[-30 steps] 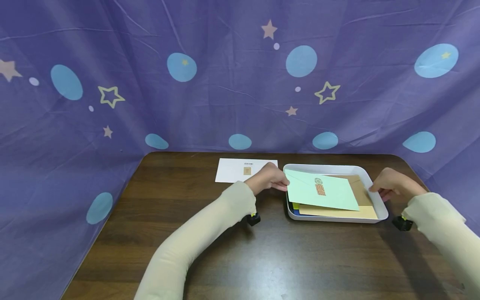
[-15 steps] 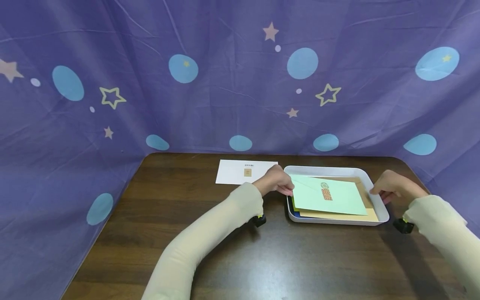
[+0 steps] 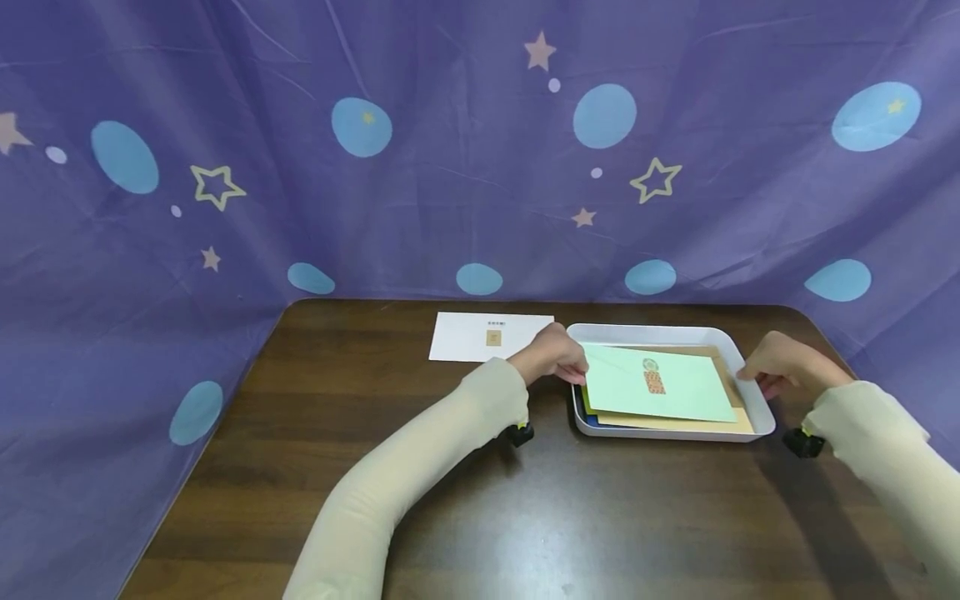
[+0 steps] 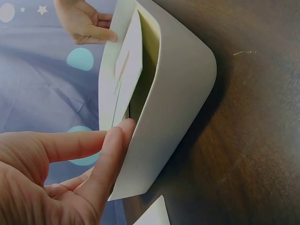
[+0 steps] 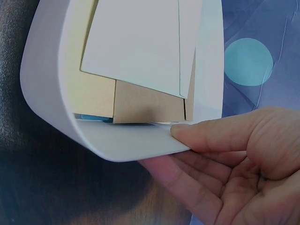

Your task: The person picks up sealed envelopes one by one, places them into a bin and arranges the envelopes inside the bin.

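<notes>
My left hand pinches the left edge of a mint-green envelope, thumb and fingers right at the tray's left rim. A round mark and a reddish patterned strip show on its face. The envelope lies slightly tilted inside a white tray, over a brown envelope, a cream one and a yellow-green edge. A sliver of blue peeks out at the bottom of the pile. At the tray's right end my right hand grips the rim, thumb inside and fingers under the outer wall.
A white envelope with a small tan square and a line of print lies left of the tray, partly behind my left hand. The dark wooden table meets a purple patterned curtain at its back edge.
My left hand has moved a little to the right, carrying the mint-green envelope further over the tray and onto the pile. The right hand keeps its grip on the tray's rim.
</notes>
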`<state>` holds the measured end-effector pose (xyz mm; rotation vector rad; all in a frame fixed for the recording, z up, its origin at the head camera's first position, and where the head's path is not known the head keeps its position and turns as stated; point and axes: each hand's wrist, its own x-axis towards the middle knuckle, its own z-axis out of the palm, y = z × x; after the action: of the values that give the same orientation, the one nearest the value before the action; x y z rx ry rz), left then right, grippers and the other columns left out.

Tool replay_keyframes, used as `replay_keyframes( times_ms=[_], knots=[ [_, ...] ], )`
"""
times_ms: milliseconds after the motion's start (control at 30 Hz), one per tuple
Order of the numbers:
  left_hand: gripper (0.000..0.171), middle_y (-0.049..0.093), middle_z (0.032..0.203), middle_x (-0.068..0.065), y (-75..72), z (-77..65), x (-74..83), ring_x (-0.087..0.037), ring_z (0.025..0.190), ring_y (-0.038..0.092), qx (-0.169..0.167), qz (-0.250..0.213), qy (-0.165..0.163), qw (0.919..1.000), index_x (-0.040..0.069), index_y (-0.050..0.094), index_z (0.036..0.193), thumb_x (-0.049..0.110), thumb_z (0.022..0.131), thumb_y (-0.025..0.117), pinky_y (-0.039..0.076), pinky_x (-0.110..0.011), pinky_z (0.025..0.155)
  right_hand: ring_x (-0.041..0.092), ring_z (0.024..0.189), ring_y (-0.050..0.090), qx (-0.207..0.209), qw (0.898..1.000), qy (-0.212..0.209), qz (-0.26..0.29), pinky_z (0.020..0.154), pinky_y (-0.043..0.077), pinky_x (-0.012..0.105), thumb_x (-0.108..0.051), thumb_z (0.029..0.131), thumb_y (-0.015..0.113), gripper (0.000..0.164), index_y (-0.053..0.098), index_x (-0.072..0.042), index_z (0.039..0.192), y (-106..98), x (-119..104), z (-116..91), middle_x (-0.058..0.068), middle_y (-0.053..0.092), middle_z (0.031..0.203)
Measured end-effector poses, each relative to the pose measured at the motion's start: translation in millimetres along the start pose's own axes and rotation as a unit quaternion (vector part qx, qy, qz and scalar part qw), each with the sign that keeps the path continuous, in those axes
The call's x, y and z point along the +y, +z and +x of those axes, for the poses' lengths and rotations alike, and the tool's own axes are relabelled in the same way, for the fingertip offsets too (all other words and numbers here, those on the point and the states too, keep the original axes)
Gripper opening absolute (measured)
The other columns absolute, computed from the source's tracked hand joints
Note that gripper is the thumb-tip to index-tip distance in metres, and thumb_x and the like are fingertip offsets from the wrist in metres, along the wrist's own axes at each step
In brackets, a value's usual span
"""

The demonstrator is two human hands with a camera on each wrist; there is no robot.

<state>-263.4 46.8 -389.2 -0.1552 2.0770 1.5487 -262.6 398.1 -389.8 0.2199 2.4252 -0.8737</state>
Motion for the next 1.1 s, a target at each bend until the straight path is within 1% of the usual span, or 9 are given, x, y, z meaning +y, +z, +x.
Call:
replay_keyframes(
  times_ms=[200,367,467,600,767,933,1000,1100],
  knots=[
    [0.013,0.062,0.063,-0.016,-8.1,1.5,0.5,-0.021,0.053,0.063,0.003,0.012,-0.008,0.9999,-0.008,0.056,0.08,-0.019,0.082,0.062,0.062,-0.029,0.064,0.017,0.065,0.064,0.005,1.0,-0.007,-0.008,0.064,0.061,0.034,-0.005,0.087,0.069,0.018,0.067,0.012,0.093,3,-6,7,0.006,0.063,0.073],
    [0.013,0.063,0.064,-0.016,-12.8,-0.9,0.9,-0.021,0.055,0.064,0.001,0.028,-0.004,0.9996,-0.007,0.058,0.075,-0.018,0.082,0.061,0.063,-0.03,0.065,0.015,0.064,0.064,-0.002,1.0,-0.01,0.004,0.063,0.061,0.033,-0.003,0.088,0.068,0.019,0.066,0.015,0.095,5,-10,12,0.005,0.063,0.071],
    [0.017,0.064,0.063,-0.016,-11.7,-2.7,1.5,-0.022,0.055,0.065,0.003,0.039,0.001,0.9992,-0.005,0.058,0.071,-0.017,0.083,0.06,0.063,-0.03,0.067,0.015,0.062,0.064,-0.003,1.0,-0.008,0.005,0.062,0.061,0.032,-0.002,0.088,0.068,0.019,0.066,0.016,0.095,5,-11,13,0.006,0.064,0.069],
    [0.021,0.063,0.062,-0.016,-7.7,-4.6,2.5,-0.022,0.054,0.063,0.021,0.053,0.004,0.9984,-0.003,0.056,0.068,-0.017,0.084,0.059,0.063,-0.031,0.068,0.015,0.062,0.064,-0.002,1.0,-0.003,0.001,0.062,0.061,0.032,-0.002,0.088,0.067,0.019,0.065,0.015,0.095,3,-13,12,0.006,0.064,0.071],
    [0.022,0.062,0.061,-0.014,-4.0,-5.8,3.3,-0.02,0.051,0.061,0.042,0.071,0.01,0.9965,-0.002,0.055,0.067,-0.016,0.084,0.059,0.063,-0.031,0.068,0.016,0.064,0.063,-0.001,1.0,0.003,0.005,0.063,0.062,0.032,-0.002,0.089,0.067,0.016,0.065,0.013,0.093,2,-14,11,0.007,0.062,0.072],
    [0.022,0.064,0.061,-0.015,-2.3,-7.2,3.3,-0.019,0.05,0.06,0.042,0.076,0.012,0.9962,-0.003,0.056,0.067,-0.016,0.085,0.059,0.063,-0.033,0.072,0.016,0.065,0.064,-0.003,1.0,-0.013,0.003,0.064,0.062,0.034,-0.002,0.088,0.068,0.017,0.066,0.014,0.093,1,-12,10,0.007,0.063,0.072],
    [0.021,0.067,0.064,-0.016,-1.6,-7.3,3.2,-0.018,0.05,0.061,0.042,0.078,0.011,0.996,-0.004,0.057,0.068,-0.016,0.085,0.06,0.063,-0.033,0.073,0.017,0.065,0.065,-0.004,1.0,-0.02,0.0,0.064,0.062,0.034,-0.002,0.088,0.068,0.018,0.066,0.016,0.094,1,-10,10,0.008,0.064,0.072],
    [0.018,0.071,0.07,-0.02,-0.7,-7.1,2.3,-0.017,0.049,0.06,0.043,0.078,0.009,0.996,-0.005,0.059,0.071,-0.016,0.084,0.062,0.063,-0.032,0.072,0.017,0.064,0.065,-0.001,1.0,-0.018,-0.003,0.065,0.062,0.034,-0.001,0.088,0.068,0.018,0.066,0.015,0.094,1,-9,9,0.008,0.063,0.073]
  ],
)
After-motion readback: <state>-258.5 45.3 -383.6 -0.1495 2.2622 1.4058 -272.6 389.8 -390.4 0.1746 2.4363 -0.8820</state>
